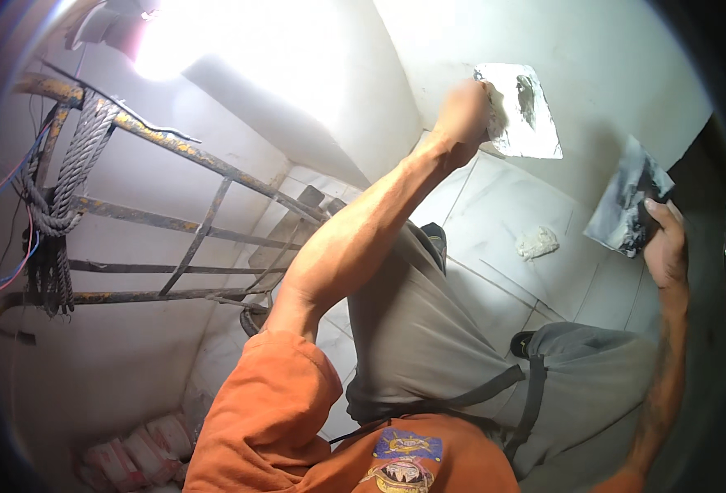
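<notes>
My left hand is stretched far forward and closed at the edge of a plastering trowel. Wet white paste coats most of that trowel's rectangular plate, with a darker streak in it. The plate is close to the pale wall; whether it touches cannot be made out. At the right, my right hand grips a second trowel from behind, its metal blade tilted and smeared with white and dark patches. Both handles are largely hidden by my fingers. A lump of white paste lies on the tiled floor between my feet and the wall.
To the left stands a rusty yellow metal frame with grey rope and thin wires hanging on it. A bright lamp shines at the upper left. Red-and-white packages sit at the lower left. Marble-patterned tiles cover the floor.
</notes>
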`<state>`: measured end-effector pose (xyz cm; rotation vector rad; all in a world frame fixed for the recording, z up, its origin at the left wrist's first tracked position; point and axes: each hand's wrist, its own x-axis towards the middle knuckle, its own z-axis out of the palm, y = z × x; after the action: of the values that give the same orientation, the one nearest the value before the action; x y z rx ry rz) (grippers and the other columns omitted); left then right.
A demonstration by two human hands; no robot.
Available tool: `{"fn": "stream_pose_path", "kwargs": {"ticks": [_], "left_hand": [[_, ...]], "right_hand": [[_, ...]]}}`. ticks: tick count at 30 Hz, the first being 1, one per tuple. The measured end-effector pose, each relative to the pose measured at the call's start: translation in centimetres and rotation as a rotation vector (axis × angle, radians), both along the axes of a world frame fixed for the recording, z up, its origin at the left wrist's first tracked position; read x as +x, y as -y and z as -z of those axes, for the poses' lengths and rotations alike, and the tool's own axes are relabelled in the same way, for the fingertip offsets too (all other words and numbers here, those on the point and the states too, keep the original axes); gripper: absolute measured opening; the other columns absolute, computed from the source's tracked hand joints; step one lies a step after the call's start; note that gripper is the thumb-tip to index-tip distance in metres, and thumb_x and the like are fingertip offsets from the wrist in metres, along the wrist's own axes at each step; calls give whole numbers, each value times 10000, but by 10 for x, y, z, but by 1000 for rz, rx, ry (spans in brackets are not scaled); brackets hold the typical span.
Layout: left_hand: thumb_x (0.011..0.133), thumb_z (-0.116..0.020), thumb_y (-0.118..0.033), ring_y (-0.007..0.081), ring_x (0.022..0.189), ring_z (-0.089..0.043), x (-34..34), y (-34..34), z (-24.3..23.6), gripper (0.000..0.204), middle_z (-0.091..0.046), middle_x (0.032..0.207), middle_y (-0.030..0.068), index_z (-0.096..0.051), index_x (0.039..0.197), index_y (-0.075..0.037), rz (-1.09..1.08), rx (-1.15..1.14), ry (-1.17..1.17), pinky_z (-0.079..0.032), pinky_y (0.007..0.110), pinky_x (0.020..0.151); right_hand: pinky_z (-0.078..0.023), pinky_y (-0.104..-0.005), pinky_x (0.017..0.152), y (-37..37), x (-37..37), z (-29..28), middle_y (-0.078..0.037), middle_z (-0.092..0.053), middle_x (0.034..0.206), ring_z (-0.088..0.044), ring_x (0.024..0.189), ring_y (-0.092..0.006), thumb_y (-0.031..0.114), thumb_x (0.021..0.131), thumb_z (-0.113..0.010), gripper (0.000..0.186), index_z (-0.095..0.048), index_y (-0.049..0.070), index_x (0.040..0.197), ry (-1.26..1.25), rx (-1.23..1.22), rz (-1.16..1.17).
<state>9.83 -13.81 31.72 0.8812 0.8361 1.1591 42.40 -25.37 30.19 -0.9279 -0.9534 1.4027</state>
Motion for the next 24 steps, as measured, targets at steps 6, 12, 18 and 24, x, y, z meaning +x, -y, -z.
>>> {"fn": "stream_pose_path", "kwargs": {"ticks": [6,12,18,24], "left_hand": [[1025,-372,-222,244,881,-622,-8,-10,20,314,-588,1036,132,-501,1170,25,127,71,-31,-557,413,819],[1038,-318,-199,293,1081,-594,18,8,7,382,-533,1235,182,-405,1309,56,249,76,-28,-522,454,939],[1033,-367,-197,281,1104,-580,25,15,8,364,-547,1217,170,-405,1279,68,268,19,93,-493,440,978],[1036,-355,-213,268,1114,-576,15,6,11,376,-545,1225,172,-404,1281,69,190,7,50,-472,430,1003]], "right_hand": [[-440,-297,882,-5,-48,-3,-70,-620,1015,-574,961,-149,134,862,-572,285,-584,-48,1080,4,-72,-203],[-447,-297,861,3,-50,-13,-68,-631,974,-579,916,-144,143,856,-577,256,-603,-46,1027,5,-81,-195],[-460,-281,834,3,-51,-4,-67,-651,954,-593,891,-137,140,850,-590,210,-629,-35,960,55,-105,-231],[-463,-262,813,6,-50,-11,-48,-651,936,-595,859,-113,150,856,-582,231,-620,-26,999,125,-82,-213]]}}
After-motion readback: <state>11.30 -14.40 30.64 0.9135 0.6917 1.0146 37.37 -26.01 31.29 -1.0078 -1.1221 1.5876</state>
